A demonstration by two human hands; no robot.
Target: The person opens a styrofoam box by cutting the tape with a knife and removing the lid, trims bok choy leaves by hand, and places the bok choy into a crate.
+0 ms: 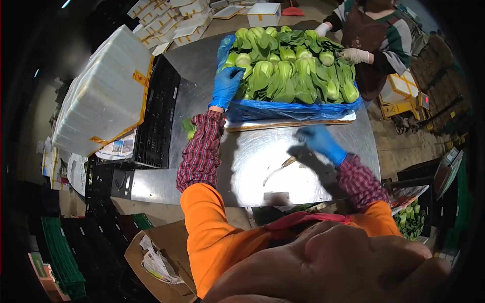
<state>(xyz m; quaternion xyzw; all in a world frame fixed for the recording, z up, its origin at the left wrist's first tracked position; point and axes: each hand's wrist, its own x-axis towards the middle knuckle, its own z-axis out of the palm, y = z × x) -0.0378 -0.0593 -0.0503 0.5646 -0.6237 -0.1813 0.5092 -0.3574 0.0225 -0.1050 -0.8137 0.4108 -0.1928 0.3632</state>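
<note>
My left hand [227, 86], in a blue glove, is at the left end of a box of green bok choy [283, 76], its fingers bent against the heads there; what they hold, if anything, is hidden. The box is lined with blue plastic [293, 111] and filled with rows of heads. My right hand [321, 141], also blue-gloved, is over the metal table in front of the box, its fingers slightly blurred. Below it a small knife [289, 161] lies on the table. A loose green leaf [189, 129] is beside my left sleeve.
Across the box, a co-worker's white-gloved hands [356, 55] touch the bok choy at the right. A large white foam box [103, 91] leans on a black crate [159, 111] at the left. A cardboard box [174, 242] stands below; a yellow scale [401, 108] is at the right.
</note>
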